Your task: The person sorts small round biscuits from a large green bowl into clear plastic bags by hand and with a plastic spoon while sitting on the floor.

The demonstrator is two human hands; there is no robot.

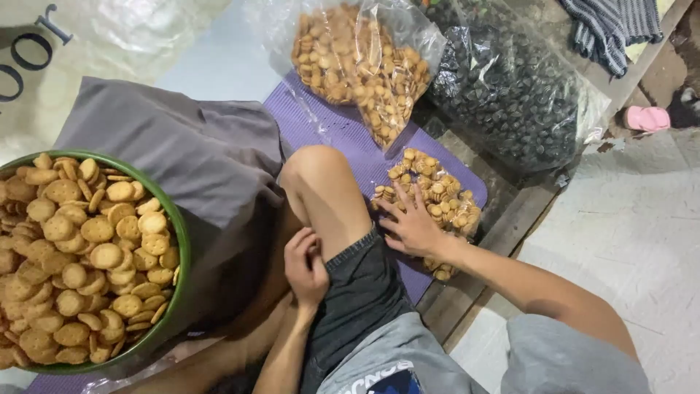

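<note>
My right hand [412, 225] lies flat, fingers spread, on a small clear bag of round golden crackers [445, 197] that rests on a purple mat [328, 128]. My left hand [306, 264] is tucked against the inside of my bent leg [328, 197], fingers curled, with nothing visible in it. A green bowl [183, 252] heaped with the same crackers stands at the left, apart from both hands.
A large open clear bag of crackers [357, 66] lies at the top, next to a clear bag of dark pieces [510, 95]. Grey cloth [182, 153] covers the space between bowl and leg. A pink sandal [647, 118] and a striped cloth [609, 25] are at the far right.
</note>
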